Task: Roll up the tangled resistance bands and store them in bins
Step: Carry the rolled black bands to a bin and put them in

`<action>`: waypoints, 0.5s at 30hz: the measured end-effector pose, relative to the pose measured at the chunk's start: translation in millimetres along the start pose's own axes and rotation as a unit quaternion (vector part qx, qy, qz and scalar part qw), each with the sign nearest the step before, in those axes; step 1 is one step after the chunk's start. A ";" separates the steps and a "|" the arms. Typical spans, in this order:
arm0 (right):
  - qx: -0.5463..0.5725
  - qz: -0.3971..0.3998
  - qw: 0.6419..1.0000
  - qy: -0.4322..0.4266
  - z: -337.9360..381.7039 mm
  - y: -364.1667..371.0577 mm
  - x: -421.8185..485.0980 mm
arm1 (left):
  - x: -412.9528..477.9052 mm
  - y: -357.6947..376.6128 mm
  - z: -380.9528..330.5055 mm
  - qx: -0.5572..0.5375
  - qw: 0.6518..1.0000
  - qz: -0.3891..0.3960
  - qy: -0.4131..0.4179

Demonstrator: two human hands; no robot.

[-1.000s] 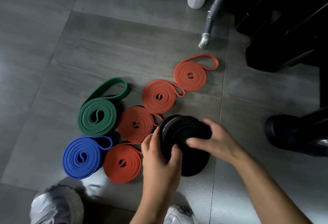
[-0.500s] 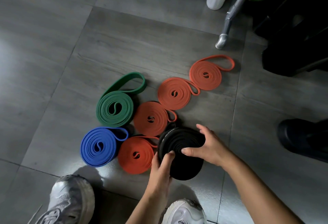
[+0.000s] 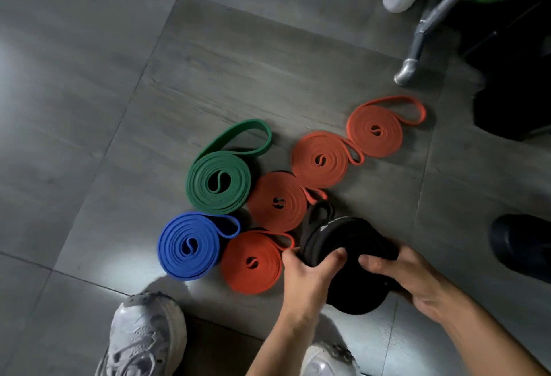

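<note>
Gripping the black band roll (image 3: 356,289) from both sides, the left hand (image 3: 307,277) and right hand (image 3: 413,278) each kept a grip clamped on its edge, fingers curled over the coils. The roll sat tilted, low at the grey floor (image 3: 89,107); contact could not be confirmed. Four orange rolls (image 3: 277,201), a green roll (image 3: 219,181) and a blue roll (image 3: 189,246) lay flat alongside, to its left.

Both hands are on the black band coil (image 3: 354,244), the left hand (image 3: 307,280) gripping its near-left edge and the right hand (image 3: 411,280) curled round its right side, just beside the nearest orange coil (image 3: 252,262), with the blue coil (image 3: 189,246) and green coil (image 3: 219,181) further left on the grey floor (image 3: 238,62).
</note>
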State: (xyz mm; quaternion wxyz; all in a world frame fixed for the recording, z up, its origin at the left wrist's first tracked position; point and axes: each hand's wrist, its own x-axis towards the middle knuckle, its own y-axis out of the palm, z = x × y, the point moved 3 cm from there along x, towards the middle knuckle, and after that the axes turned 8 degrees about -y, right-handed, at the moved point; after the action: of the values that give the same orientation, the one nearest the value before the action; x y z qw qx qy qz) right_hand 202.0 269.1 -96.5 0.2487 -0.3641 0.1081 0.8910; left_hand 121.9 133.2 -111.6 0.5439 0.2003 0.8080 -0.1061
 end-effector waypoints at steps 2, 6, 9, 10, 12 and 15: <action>0.009 -0.030 0.999 0.011 11.0 7.4 -15.8 | -7.6 0.3 -17.5 0.026 1.000 -0.001 0.012; 0.053 -0.083 0.995 0.029 40.0 28.3 -73.8 | -65.6 -11.3 -52.8 0.066 0.997 0.030 0.007; 0.069 -0.066 0.995 0.008 99.9 47.3 -125.5 | -136.7 -27.5 -84.2 0.053 0.998 0.035 -0.016; 0.068 -0.067 0.995 -0.003 121.9 50.9 -139.6 | -159.4 -33.1 -97.3 0.049 0.998 0.038 -0.020; 0.056 -0.068 0.996 -0.016 167.5 58.0 -167.8 | -205.4 -42.8 -124.2 0.048 0.997 0.052 -0.024; 0.027 -0.044 0.998 -0.044 250.2 76.4 -213.6 | -291.0 -59.2 -175.9 0.015 0.999 0.046 -0.007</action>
State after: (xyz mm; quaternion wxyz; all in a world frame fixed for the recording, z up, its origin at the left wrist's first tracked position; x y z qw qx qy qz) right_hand 143.8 219.6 232.5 0.3019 -0.3220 0.1045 0.8912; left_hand 44.4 87.9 221.6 0.5511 0.2447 0.7922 -0.0942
